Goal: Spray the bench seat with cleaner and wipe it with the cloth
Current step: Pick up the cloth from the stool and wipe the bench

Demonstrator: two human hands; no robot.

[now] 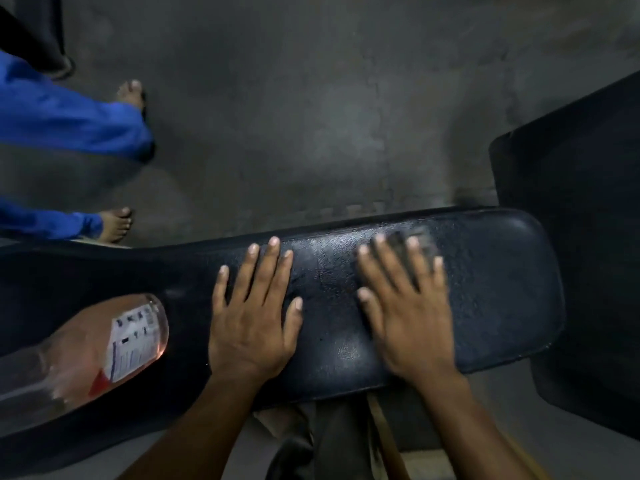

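The black padded bench runs across the lower half of the view, its rounded end to the right. Both hands lie on its seat, palms down.

The left hand is spread flat with its fingers splayed, pressing on the bare seat near the middle; it holds nothing.

The right hand is also flat and open-fingered, just to the right of the left one and apart from it. It presses a dark grey cloth against the seat. Only part of the cloth shows, between and beyond the fingertips toward the far edge; the rest is hidden under the palm. This hand and the cloth are blurred. The hand is not clenched on the cloth, it bears down on it from above.

A clear spray bottle with pinkish liquid and a white label lies on its side on the left part of the bench, near the left hand but not touching it.

Beyond the bench is a grey concrete floor. At the left edge stand another person's bare feet under blue cloth.
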